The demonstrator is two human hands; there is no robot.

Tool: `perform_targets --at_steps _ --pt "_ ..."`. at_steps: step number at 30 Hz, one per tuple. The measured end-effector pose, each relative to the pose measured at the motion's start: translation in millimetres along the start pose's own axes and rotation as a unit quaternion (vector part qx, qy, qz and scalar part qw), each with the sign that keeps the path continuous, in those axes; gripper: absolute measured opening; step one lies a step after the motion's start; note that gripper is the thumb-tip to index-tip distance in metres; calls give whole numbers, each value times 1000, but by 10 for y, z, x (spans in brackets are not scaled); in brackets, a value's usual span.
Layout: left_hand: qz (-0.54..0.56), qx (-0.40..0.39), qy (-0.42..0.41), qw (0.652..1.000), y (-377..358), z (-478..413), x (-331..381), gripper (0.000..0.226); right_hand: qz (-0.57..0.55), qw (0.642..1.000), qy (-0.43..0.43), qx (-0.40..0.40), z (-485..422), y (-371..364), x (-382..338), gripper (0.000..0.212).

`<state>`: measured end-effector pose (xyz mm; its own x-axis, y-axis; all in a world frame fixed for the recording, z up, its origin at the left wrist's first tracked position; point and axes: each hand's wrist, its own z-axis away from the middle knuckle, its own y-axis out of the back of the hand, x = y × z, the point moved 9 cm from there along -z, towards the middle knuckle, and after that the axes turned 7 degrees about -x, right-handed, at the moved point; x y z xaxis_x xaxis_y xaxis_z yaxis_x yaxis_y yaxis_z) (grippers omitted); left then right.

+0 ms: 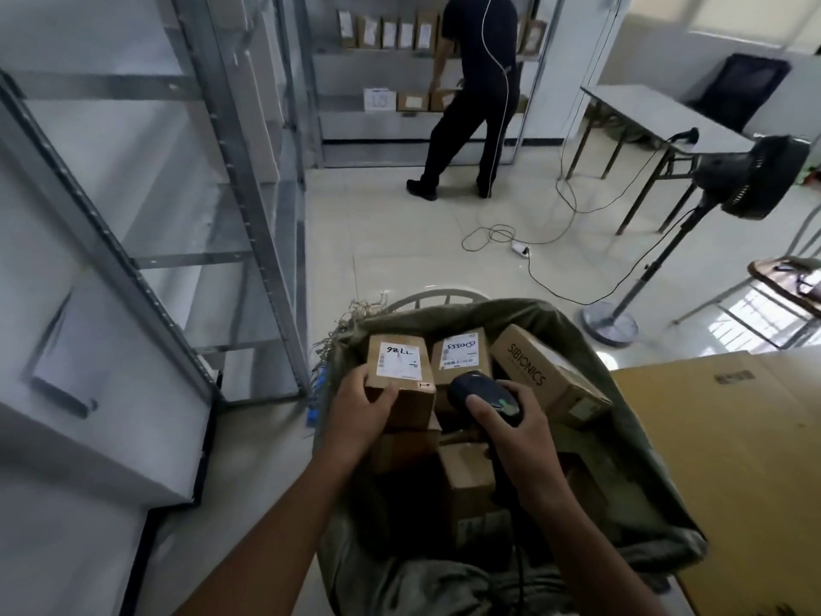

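Box with the handwritten label, where is it now? asks the desk over the line.

I answer: at the far left of the open sack, on top of the other parcels, label up. My left hand grips its near edge, thumb on top and fingers curled down the side. It has not left the sack.

And the other hand?

My right hand is wrapped round the scanner, thumb lying along its top by a small green light. The scanner head hangs just right of that box, over the gap to the second labelled box. I see no beam on either label, so I cannot tell if a read has landed.

How far along would you say we are?

Early, I judge. The sack looks well filled. Left to do: read this label, lift the box out, then the same for the rest.

Give me counts.

1 sack, 1 scanner, 2 hands at work. I count 5 boxes in the sack: 2 with handwritten labels up, 1 printed box tilted against the right wall, and 2 plain boxes lower down. More may sit in the shadow underneath; I cannot tell. Far off, 1 other person bends at a shelf unit that bears a row of small boxes.
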<state>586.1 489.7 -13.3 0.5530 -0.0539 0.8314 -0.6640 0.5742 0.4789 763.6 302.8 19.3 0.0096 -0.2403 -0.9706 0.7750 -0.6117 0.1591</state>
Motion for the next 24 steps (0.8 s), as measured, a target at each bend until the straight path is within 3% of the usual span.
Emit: perform_targets --at_steps 6,13,20,24 --pt "-90 33 -58 994 -49 230 241 63 -18 999 11 -46 43 13 -31 49" --pt "-217 74 -69 971 -266 925 411 69 -33 989 37 -141 232 124 -24 49" --pt "-306 133 17 942 -433 1840 39 87 -29 972 44 -230 669 5 174 45" --pt "-283 183 68 939 -348 2435 -227 78 -12 950 62 -307 1032 -271 181 43"
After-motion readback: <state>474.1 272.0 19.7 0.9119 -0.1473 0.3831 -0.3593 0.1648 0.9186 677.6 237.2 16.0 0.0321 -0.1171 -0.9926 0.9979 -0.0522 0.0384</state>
